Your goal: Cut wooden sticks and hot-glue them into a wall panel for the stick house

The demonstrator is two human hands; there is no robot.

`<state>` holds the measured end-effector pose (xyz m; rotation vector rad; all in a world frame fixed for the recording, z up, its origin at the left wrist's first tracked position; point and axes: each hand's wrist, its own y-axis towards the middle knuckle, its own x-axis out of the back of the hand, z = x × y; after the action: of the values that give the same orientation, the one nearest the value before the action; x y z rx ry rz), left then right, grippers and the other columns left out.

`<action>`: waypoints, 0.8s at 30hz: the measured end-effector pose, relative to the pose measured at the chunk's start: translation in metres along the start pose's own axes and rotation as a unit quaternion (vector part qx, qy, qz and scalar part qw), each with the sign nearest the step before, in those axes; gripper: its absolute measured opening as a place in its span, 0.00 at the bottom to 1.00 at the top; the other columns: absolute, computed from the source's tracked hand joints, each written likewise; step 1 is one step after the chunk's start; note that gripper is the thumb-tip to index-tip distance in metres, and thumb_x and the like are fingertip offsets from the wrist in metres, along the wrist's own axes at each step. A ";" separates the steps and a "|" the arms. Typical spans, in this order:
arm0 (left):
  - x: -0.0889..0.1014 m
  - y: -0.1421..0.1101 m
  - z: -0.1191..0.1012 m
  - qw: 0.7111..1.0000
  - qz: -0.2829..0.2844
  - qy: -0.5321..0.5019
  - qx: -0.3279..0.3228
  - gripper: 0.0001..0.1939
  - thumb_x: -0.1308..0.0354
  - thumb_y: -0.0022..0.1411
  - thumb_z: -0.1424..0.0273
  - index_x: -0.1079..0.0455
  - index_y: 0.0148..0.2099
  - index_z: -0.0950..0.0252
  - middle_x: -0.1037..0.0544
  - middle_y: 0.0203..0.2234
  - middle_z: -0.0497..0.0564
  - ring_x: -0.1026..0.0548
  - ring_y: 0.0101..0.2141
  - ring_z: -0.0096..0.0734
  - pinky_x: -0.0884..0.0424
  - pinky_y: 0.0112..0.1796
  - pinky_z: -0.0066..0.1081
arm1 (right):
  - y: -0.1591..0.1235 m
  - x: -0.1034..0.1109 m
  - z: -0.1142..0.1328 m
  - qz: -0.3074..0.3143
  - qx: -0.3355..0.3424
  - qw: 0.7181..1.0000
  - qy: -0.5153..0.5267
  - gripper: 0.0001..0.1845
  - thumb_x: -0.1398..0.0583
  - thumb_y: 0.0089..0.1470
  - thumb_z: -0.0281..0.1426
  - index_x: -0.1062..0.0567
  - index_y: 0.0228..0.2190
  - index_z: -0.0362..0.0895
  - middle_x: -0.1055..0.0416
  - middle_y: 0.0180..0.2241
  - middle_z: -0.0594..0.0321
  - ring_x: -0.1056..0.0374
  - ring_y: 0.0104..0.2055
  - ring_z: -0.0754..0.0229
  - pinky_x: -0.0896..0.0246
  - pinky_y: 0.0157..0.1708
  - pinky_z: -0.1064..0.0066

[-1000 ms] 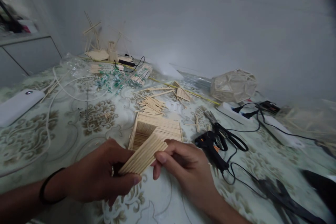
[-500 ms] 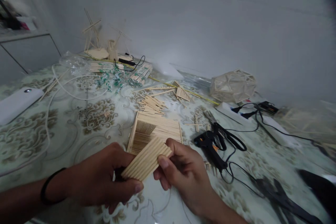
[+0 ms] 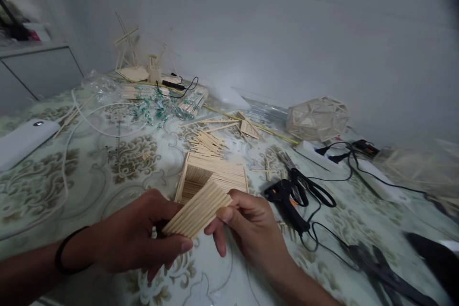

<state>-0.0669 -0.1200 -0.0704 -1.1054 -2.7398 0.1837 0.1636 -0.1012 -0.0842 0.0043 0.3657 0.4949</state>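
Note:
Both hands hold a flat panel of glued wooden sticks [image 3: 196, 209] just above the tablecloth. My left hand [image 3: 134, 236], with a black band on the wrist, pinches the panel's lower left end. My right hand [image 3: 247, 229] grips its upper right end with thumb and fingertips. Right behind the panel lies a larger stick structure [image 3: 215, 176], open like a shallow box. A loose pile of short sticks [image 3: 207, 143] lies beyond it.
A black glue gun [image 3: 289, 203] with its cord and black scissors [image 3: 308, 184] lie to the right. A white power strip [image 3: 355, 165], a stick-built polyhedron [image 3: 317, 117], a white box [image 3: 23, 138], white cable, stick models and bags of sticks lie farther back.
The panel has tilted and shifted slightly between my hands; my right fingers have regripped its upper end. The view has barely moved.

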 end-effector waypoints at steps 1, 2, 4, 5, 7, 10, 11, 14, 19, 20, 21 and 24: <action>0.000 0.000 0.001 1.000 -0.004 0.010 -0.010 0.20 0.42 0.74 0.55 0.26 0.34 0.65 0.27 0.17 0.45 0.30 0.15 0.21 0.34 0.17 0.17 | 0.000 -0.001 0.001 -0.006 0.012 1.000 -0.025 0.20 0.29 0.62 0.46 0.18 0.26 0.47 0.21 0.19 0.66 0.31 0.16 0.64 0.31 0.23 0.71; 0.000 0.000 0.002 1.000 -0.008 0.024 -0.018 0.19 0.42 0.74 0.56 0.25 0.36 0.65 0.27 0.18 0.45 0.30 0.15 0.22 0.34 0.17 0.17 | 0.000 -0.002 0.003 -0.014 0.024 0.998 -0.058 0.20 0.29 0.63 0.47 0.17 0.26 0.47 0.22 0.18 0.67 0.29 0.17 0.63 0.29 0.25 0.70; -0.001 0.000 0.003 0.998 -0.016 0.053 -0.027 0.17 0.42 0.75 0.57 0.22 0.41 0.64 0.26 0.18 0.44 0.29 0.16 0.22 0.35 0.18 0.17 | 0.000 -0.004 0.006 -0.023 0.044 0.991 -0.121 0.20 0.31 0.65 0.47 0.16 0.26 0.47 0.22 0.17 0.66 0.27 0.21 0.62 0.28 0.29 0.70; -0.001 0.000 0.003 0.997 -0.019 0.066 -0.029 0.16 0.42 0.75 0.57 0.21 0.43 0.63 0.26 0.18 0.43 0.29 0.16 0.22 0.35 0.18 0.17 | -0.001 -0.005 0.007 -0.024 0.050 0.988 -0.143 0.21 0.32 0.66 0.47 0.16 0.26 0.47 0.22 0.18 0.66 0.27 0.21 0.63 0.28 0.29 0.71; -0.001 0.000 0.002 0.995 -0.024 0.091 -0.041 0.14 0.42 0.75 0.59 0.20 0.46 0.62 0.27 0.18 0.42 0.30 0.17 0.22 0.35 0.20 0.18 | -0.002 -0.005 0.009 -0.023 0.051 0.984 -0.169 0.22 0.33 0.67 0.47 0.17 0.26 0.47 0.21 0.18 0.65 0.28 0.21 0.64 0.31 0.26 0.73; -0.002 0.001 0.000 0.989 -0.031 0.125 -0.068 0.12 0.42 0.75 0.62 0.20 0.45 0.61 0.30 0.18 0.40 0.34 0.18 0.22 0.37 0.22 0.20 | -0.003 -0.005 0.008 -0.017 0.040 0.983 -0.177 0.23 0.34 0.67 0.49 0.19 0.27 0.46 0.24 0.18 0.65 0.30 0.21 0.65 0.33 0.25 0.74; -0.003 0.001 -0.001 0.988 -0.033 0.133 -0.071 0.11 0.42 0.74 0.63 0.20 0.43 0.61 0.31 0.18 0.40 0.36 0.18 0.22 0.38 0.22 0.21 | -0.003 -0.005 0.007 -0.016 0.031 0.984 -0.176 0.24 0.34 0.67 0.49 0.21 0.27 0.46 0.24 0.19 0.65 0.30 0.21 0.65 0.33 0.25 0.74; -0.005 0.001 0.001 0.986 -0.037 0.145 -0.068 0.12 0.41 0.72 0.64 0.24 0.35 0.61 0.32 0.18 0.41 0.37 0.18 0.22 0.40 0.22 0.22 | -0.004 -0.006 0.006 -0.020 -0.003 0.986 -0.166 0.26 0.34 0.65 0.52 0.25 0.25 0.46 0.26 0.21 0.66 0.35 0.19 0.67 0.36 0.23 0.74; -0.005 -0.002 -0.003 0.983 -0.036 0.162 -0.079 0.09 0.39 0.70 0.62 0.21 0.43 0.60 0.24 0.24 0.43 0.30 0.24 0.27 0.31 0.29 0.23 | -0.006 -0.011 0.008 -0.031 -0.040 0.988 -0.143 0.29 0.30 0.59 0.54 0.32 0.23 0.47 0.31 0.20 0.69 0.42 0.19 0.68 0.44 0.21 0.75; -0.004 -0.003 -0.005 0.984 -0.031 0.158 -0.082 0.10 0.39 0.70 0.61 0.20 0.46 0.60 0.23 0.25 0.44 0.28 0.25 0.28 0.30 0.30 0.24 | -0.007 -0.012 0.008 -0.027 -0.048 0.989 -0.135 0.29 0.30 0.59 0.53 0.32 0.23 0.47 0.31 0.20 0.69 0.43 0.19 0.68 0.44 0.21 0.75; -0.004 -0.003 -0.007 0.985 -0.026 0.150 -0.087 0.11 0.40 0.71 0.61 0.20 0.47 0.60 0.22 0.25 0.44 0.27 0.26 0.29 0.28 0.31 0.24 | -0.007 -0.012 0.008 -0.021 -0.056 0.991 -0.123 0.28 0.30 0.59 0.53 0.32 0.24 0.47 0.31 0.20 0.69 0.43 0.19 0.68 0.44 0.21 0.75; -0.003 -0.003 -0.012 0.985 -0.021 0.129 -0.112 0.11 0.40 0.71 0.61 0.21 0.48 0.60 0.19 0.27 0.46 0.25 0.28 0.31 0.26 0.33 0.25 | -0.008 -0.014 0.006 -0.007 -0.072 0.993 -0.097 0.26 0.29 0.59 0.50 0.32 0.25 0.48 0.29 0.20 0.68 0.42 0.20 0.67 0.44 0.21 0.75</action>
<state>-0.0647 -0.1238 -0.0589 -1.0391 -2.5916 -0.2629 0.1581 -0.1143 -0.0748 -0.0892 0.1384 0.5023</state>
